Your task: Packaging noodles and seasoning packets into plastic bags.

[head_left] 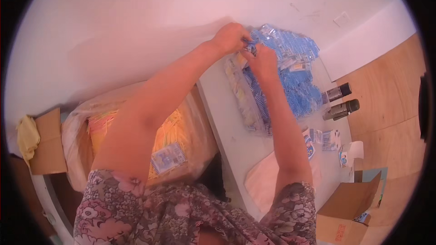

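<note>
My left hand (pixel 230 38) and my right hand (pixel 264 61) meet at the far edge of a heap of small blue-and-white packets (pixel 295 86). Between their pinched fingertips is a small blue packet (pixel 250 48), mostly covered by the fingers. The heap lies on a pale table (pixel 221 104), with clear plastic wrapping (pixel 240 93) along its left side. A single blue-and-white packet (pixel 169 158) rests on the yellow and pink strips (pixel 175 127) inside a plastic-lined box to the left of the table.
Two dark-capped bottles (pixel 340 109) lie at the table's right edge. Nearer me are a pink cloth (pixel 261 179) and several loose packets (pixel 330 139). An opened cardboard box (pixel 347 204) stands at the lower right. A yellow cloth (pixel 28 138) hangs at the far left, beside a cardboard flap (pixel 49 143).
</note>
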A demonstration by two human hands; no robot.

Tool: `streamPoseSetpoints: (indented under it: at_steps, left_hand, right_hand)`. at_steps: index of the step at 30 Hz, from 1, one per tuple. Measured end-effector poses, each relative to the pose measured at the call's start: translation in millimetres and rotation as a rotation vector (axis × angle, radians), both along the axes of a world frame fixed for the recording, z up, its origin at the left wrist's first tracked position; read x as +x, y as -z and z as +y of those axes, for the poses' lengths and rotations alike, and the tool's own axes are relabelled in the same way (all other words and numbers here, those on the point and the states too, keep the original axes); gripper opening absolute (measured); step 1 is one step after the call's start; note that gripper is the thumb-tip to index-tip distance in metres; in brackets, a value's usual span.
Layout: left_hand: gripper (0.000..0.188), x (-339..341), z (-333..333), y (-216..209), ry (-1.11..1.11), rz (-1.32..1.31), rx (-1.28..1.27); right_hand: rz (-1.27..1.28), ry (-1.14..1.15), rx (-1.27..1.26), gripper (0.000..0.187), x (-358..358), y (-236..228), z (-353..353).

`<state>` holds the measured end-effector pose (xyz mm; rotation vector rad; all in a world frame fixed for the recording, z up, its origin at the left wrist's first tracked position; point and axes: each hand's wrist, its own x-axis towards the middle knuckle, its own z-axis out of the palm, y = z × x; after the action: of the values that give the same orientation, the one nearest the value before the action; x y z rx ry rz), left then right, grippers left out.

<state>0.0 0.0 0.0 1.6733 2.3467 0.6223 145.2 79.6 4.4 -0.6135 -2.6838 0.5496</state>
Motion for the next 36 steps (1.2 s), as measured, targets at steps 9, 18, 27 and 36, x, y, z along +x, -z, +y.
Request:
streamPoseSetpoints:
  at_steps: [9,18,27,36]
  left_hand:
    - [0.029,42.7,-120.6,-7.8,-0.139,-0.319,0.706]
    - [0.021,127.5,-284.2,77.5,-0.182,-0.144,0.167]
    - [0.045,196.5,-251.4,124.5,-0.27,-0.079,0.057]
    - [0.012,197.1,-249.2,143.1,-0.298,-0.191,0.202]
  right_hand:
    - [0.068,-0.012,0.294,0.078,37.6,-41.0,36.5]
    - [0.4,0.025,0.799,0.055,83.2,-53.0,-17.0]
    - [0.278,-0.501,0.398,0.031,150.9,19.4,-138.6]
    - [0.19,-0.546,0.176,0.03,175.5,51.7,-138.1]
